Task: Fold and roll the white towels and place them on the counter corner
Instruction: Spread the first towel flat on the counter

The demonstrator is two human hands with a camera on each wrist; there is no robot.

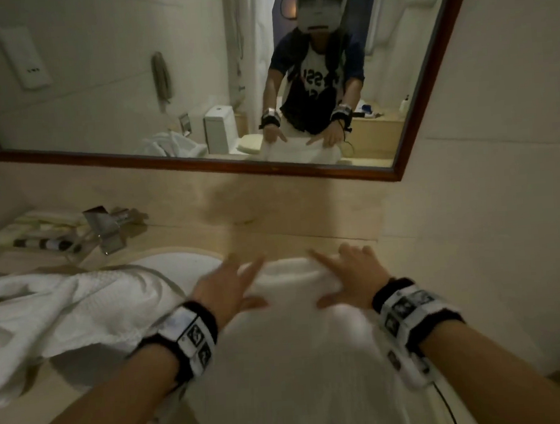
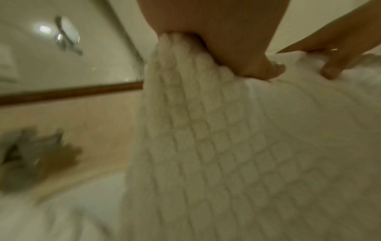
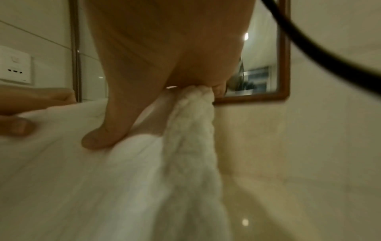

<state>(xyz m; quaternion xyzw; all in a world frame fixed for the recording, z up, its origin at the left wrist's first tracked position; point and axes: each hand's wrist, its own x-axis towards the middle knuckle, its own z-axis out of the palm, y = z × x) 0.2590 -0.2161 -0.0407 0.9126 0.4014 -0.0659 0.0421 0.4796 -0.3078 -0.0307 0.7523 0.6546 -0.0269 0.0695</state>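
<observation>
The white towel [image 1: 289, 329] hangs at the lower middle of the head view, held up by its top edge above the bench [image 1: 305, 217], its lower part dropping out of the bottom of the frame; its waffle weave shows plainly in the left wrist view, though the head view is smeared with motion. The left hand [image 1: 226, 289] has the upper left corner; in the left wrist view the cloth is bunched between thumb and palm, so the fingers [image 1: 252, 266] stretch forward fairly straight while the thumb pinches the towel. The right hand [image 1: 351, 278] takes the upper right corner in like fashion; the right wrist view shows a gathered fold trapped between thumb and palm, the fingers [image 1: 320, 257] splayed forward over the edge. The two hands sit level, a stretch of towel edge between them.

To the left of the frame a second white towel [image 1: 58, 310] lies crumpled, draped over the sink [image 1: 176, 260]; beyond it, at the middle left, stands a chrome tap [image 1: 104, 227] and a tray of toiletries [image 1: 40, 229]. Across the upper half runs a wood-framed mirror [image 1: 397, 168], reflecting the person and both hands with the towel; a wall socket plate [image 1: 21, 57] sits in the upper left.
</observation>
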